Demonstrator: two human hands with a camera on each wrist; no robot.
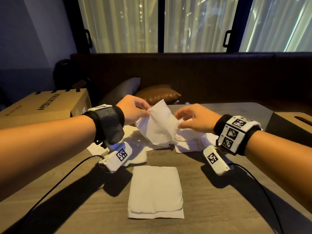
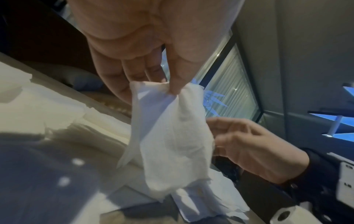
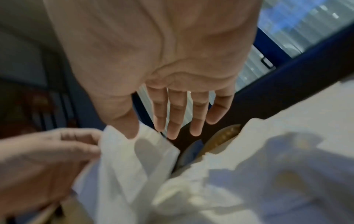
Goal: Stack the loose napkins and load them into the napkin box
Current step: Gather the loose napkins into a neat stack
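Note:
My left hand (image 1: 147, 111) pinches the upper edge of a white napkin (image 1: 160, 125) between thumb and fingers and holds it up over the table; the left wrist view shows the napkin (image 2: 172, 144) hanging from the pinch (image 2: 172, 89). To the napkin's right is my right hand (image 1: 179, 120), fingers (image 3: 172, 118) straight and spread, its thumb tip touching the napkin's (image 3: 124, 159) far edge. Crumpled loose napkins (image 1: 190, 141) lie beneath both hands. A neat stack of napkins (image 1: 155, 191) lies flat nearer me. The dark napkin box (image 1: 290, 122) with a slotted wooden lid stands at the right edge.
A large cardboard box (image 1: 45, 105) sits at the table's left. Cushions (image 1: 157, 95) lie on the bench behind the wooden table (image 1: 219, 208). Cables (image 1: 55, 181) run from both wrist cameras across the table toward me.

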